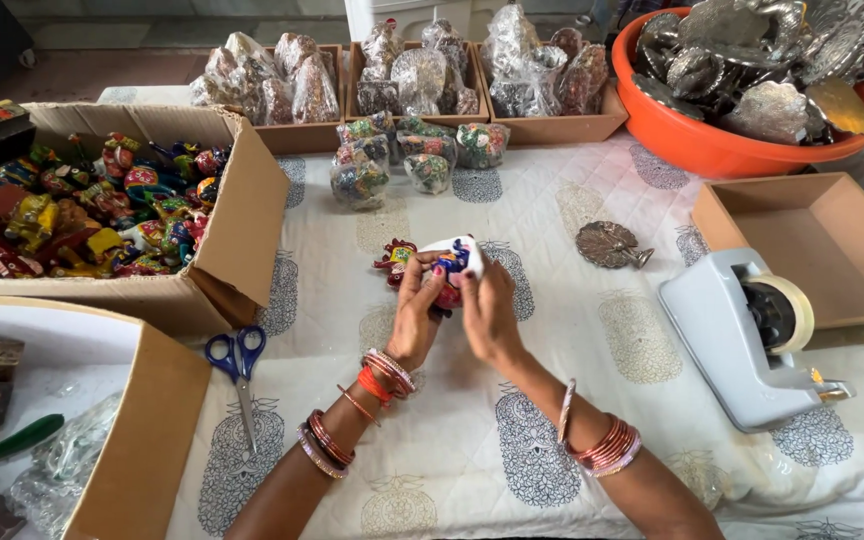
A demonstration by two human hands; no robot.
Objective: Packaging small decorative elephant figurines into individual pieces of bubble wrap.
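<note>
Figurine [449, 262]: multicolour, part-wrapped in white, 2 hands.

Scissors [237, 362] left, tape dispenser [747, 335] right

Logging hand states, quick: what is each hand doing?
Left hand: closed on the painted figurine.
Right hand: closed on the same figurine.
</note>
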